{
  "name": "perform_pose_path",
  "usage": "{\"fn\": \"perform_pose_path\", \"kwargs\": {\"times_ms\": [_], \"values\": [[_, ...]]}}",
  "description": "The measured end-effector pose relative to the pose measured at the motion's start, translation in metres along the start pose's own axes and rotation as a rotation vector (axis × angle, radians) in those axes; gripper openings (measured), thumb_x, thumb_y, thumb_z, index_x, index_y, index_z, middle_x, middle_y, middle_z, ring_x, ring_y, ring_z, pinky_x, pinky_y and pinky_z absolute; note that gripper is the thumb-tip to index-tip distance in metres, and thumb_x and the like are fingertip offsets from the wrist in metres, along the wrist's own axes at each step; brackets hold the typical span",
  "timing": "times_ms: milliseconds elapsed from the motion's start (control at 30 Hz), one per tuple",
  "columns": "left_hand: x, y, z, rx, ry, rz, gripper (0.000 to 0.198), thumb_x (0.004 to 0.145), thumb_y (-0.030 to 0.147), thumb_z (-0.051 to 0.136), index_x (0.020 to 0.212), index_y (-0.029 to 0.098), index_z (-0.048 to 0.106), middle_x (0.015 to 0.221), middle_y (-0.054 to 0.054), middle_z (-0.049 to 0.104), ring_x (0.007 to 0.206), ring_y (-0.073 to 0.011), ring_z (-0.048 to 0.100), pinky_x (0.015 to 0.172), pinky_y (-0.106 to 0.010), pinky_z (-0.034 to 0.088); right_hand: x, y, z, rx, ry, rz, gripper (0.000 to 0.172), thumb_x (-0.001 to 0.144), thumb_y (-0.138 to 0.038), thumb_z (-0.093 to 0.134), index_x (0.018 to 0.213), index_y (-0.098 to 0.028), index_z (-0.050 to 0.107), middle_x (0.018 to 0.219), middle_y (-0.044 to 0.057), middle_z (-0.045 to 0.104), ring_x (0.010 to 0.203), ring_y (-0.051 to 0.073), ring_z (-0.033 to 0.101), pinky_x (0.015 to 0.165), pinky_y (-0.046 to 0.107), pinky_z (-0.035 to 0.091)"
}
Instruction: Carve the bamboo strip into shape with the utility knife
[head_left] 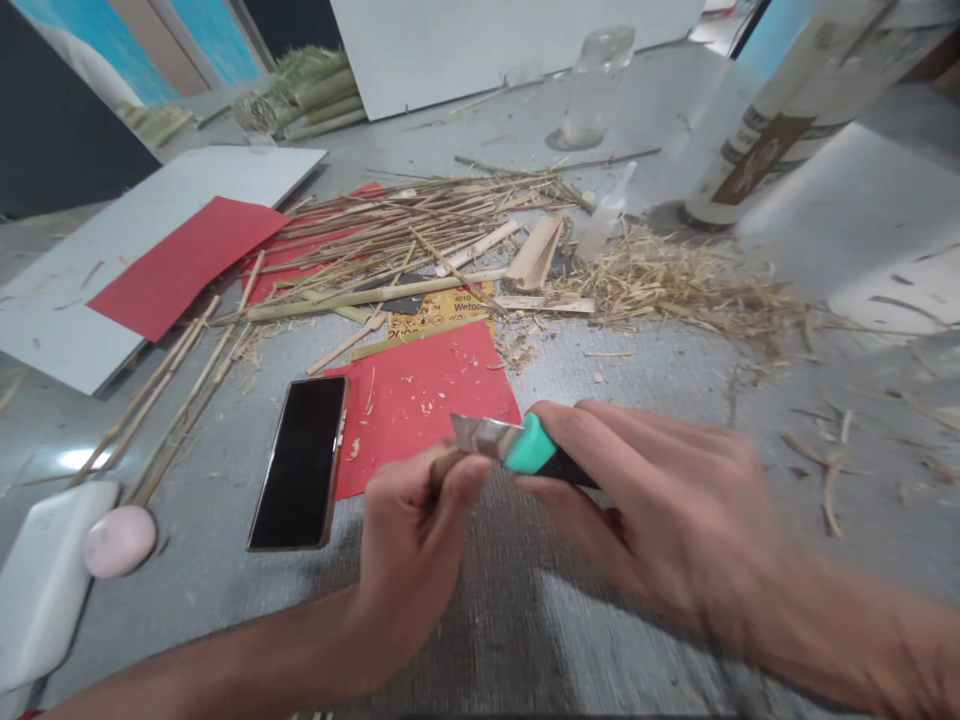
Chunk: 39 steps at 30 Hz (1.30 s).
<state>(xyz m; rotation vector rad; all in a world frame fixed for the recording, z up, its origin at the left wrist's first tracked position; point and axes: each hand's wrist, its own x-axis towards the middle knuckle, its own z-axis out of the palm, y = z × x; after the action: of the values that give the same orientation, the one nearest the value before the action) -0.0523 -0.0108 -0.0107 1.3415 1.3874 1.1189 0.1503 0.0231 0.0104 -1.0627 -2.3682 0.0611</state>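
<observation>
Stalk piece: short brown stub point(442, 468), pinched at the left hand's fingertips, low centre of view, just above the near edge of the red sheet point(427, 395).
Left hand: point(416, 560) closed on the stub, thumb against fingers; most of the stub is hidden in the grip.
Knife: utility cutter point(529, 450), teal collar, dark handle; bare blade point(480, 435) points left and meets the stub's top end.
Right hand: point(660, 510) wrapped around the cutter's handle, forefinger along the top. Motion-blurred.
Progress, done: pale shavings dot the red sheet; flat split strips point(536, 255) and a heap of fine chaff point(675, 285) lie farther off. I judge a fair amount of cutting is behind this.
Progress, left: a wide bundle of whole stalks point(420, 215) lies uncut beyond, more of them trailing down to the left. Plenty remains, by the look.
Near surroundings: dark phone point(300, 465) face up, touching the sheet's left edge; yellow sandpaper point(442, 310) just past the sheet.
Farther out: white board point(67, 300) bearing another red sheet point(184, 262) at left; clear jar point(596, 85) and small squeeze bottle point(604, 215) behind the chaff; pink rounded object point(120, 540) at lower left.
</observation>
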Motion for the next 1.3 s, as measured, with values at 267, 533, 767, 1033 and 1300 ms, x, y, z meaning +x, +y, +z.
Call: {"fn": "perform_pose_path", "kwargs": {"times_ms": [267, 533, 767, 1033, 1300], "values": [[0.008, -0.005, 0.002, -0.316, -0.167, -0.088, 0.062, 0.09, 0.064, 0.08, 0.064, 0.021, 0.044, 0.057, 0.007, 0.032, 0.052, -0.0076, 0.024, 0.045, -0.023, 0.022, 0.002, 0.019, 0.006, 0.198, -0.061, 0.012, 0.035, 0.115, -0.05, 0.045, 0.107, -0.02, 0.063, 0.076, -0.001, 0.066, 0.06, 0.015, 0.056, 0.056, 0.032, 0.034], [0.011, 0.005, 0.001, -0.422, -0.308, -0.282, 0.055, 0.077, 0.052, 0.094, 0.062, 0.019, 0.052, 0.055, 0.008, 0.032, 0.05, -0.005, 0.02, 0.043, -0.021, 0.018, 0.002, 0.026, 0.006, 0.245, -0.09, -0.101, 0.027, 0.114, -0.041, 0.047, 0.106, -0.022, 0.064, 0.073, -0.002, 0.057, 0.061, 0.015, 0.048, 0.057, 0.034, 0.029], [0.01, 0.004, 0.003, -0.437, -0.281, -0.295, 0.058, 0.07, 0.042, 0.099, 0.058, 0.018, 0.047, 0.057, 0.005, 0.038, 0.053, -0.0065, 0.028, 0.047, -0.022, 0.024, 0.002, 0.024, 0.006, 0.241, -0.097, -0.121, 0.027, 0.113, -0.041, 0.047, 0.107, -0.022, 0.066, 0.076, -0.001, 0.06, 0.063, 0.016, 0.049, 0.059, 0.034, 0.03], [0.013, 0.009, 0.004, -0.491, -0.265, -0.236, 0.062, 0.073, 0.043, 0.098, 0.05, 0.016, 0.048, 0.052, 0.008, 0.032, 0.05, -0.0042, 0.021, 0.046, -0.019, 0.024, 0.0, 0.024, 0.006, 0.204, -0.079, -0.126, 0.032, 0.115, -0.043, 0.044, 0.107, -0.022, 0.066, 0.076, -0.001, 0.061, 0.063, 0.016, 0.049, 0.06, 0.034, 0.031], [0.013, 0.011, 0.003, -0.528, -0.254, -0.227, 0.053, 0.079, 0.034, 0.096, 0.051, 0.016, 0.054, 0.051, 0.008, 0.032, 0.05, -0.005, 0.02, 0.047, -0.021, 0.024, -0.002, 0.015, 0.009, 0.077, 0.011, -0.085, 0.037, 0.116, -0.048, 0.044, 0.103, -0.021, 0.067, 0.072, -0.002, 0.057, 0.061, 0.016, 0.05, 0.06, 0.035, 0.032]]}}
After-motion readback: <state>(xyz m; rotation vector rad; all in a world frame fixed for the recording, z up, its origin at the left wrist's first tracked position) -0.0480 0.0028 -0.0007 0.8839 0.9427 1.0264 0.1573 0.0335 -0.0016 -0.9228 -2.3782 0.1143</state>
